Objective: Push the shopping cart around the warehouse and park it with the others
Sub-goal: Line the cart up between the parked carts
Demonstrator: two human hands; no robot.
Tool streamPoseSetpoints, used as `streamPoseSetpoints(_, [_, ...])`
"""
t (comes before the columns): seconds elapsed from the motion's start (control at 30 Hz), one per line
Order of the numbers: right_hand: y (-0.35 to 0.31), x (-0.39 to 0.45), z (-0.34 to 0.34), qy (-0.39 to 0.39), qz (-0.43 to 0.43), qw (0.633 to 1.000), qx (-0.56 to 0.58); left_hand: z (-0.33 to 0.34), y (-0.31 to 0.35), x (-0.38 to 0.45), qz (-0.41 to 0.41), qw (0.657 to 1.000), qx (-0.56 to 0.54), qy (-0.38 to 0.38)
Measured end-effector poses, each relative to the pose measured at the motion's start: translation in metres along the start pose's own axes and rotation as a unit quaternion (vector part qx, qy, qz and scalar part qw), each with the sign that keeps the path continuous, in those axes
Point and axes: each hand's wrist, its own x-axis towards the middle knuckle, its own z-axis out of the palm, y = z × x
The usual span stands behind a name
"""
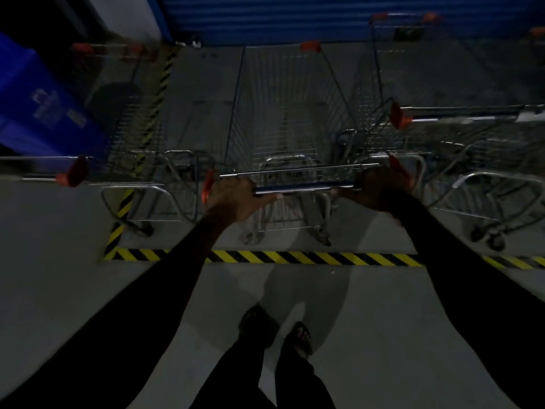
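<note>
Both hands on the handle bar [303, 188] of the shopping cart [287, 119]. Left hand [236, 199] curled round the bar's left end, right hand [380, 187] curled round its right end, though too dark to see those fingers well. Cart straight ahead, long way pointing away toward the blue shutter [295, 16]. Wheels already past the yellow and black stripe line [295, 257] on the floor. Parked cart on the left [124, 113], parked cart on the right [442, 113], with this one in the gap between. Probably just a short straight push left, keeping clear of both sides.
</note>
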Motion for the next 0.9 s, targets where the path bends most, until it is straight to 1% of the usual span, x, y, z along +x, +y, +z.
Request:
streamPoseSetpoints(0.2, [-0.029, -0.038, 0.005, -0.003, -0.008, 0.999, -0.034, -0.001, -0.014, -0.054, -0.014, 0.999, 0.043, -0.002])
streamPoseSetpoints(0.3, [-0.053, -0.064, 0.01, -0.026, -0.004, 0.997, -0.072, 0.0, -0.028, -0.085, -0.017, 0.998, 0.051, -0.012])
streamPoseSetpoints(0.43, [-0.084, -0.106, 0.022, -0.021, 0.01, 0.996, -0.084, 0.006, -0.054, -0.128, -0.015, 0.999, 0.045, -0.018])
streamPoseSetpoints(0.6, [-0.134, -0.167, 0.042, -0.025, 0.008, 0.994, -0.107, 0.007, -0.086, -0.195, 0.016, 0.999, 0.033, -0.028])
streamPoseSetpoints(0.77, [-0.19, -0.221, 0.045, -0.079, 0.042, 0.993, -0.077, 0.017, -0.124, -0.25, 0.035, 0.999, 0.03, -0.017])
streamPoseSetpoints(0.83, [-0.208, -0.238, 0.049, -0.074, 0.048, 0.993, -0.08, 0.021, -0.139, -0.266, 0.035, 0.999, 0.028, -0.005])
streamPoseSetpoints(0.9, [-0.22, -0.257, 0.058, -0.036, 0.043, 0.994, -0.089, 0.028, -0.153, -0.282, 0.039, 0.999, 0.038, 0.002])
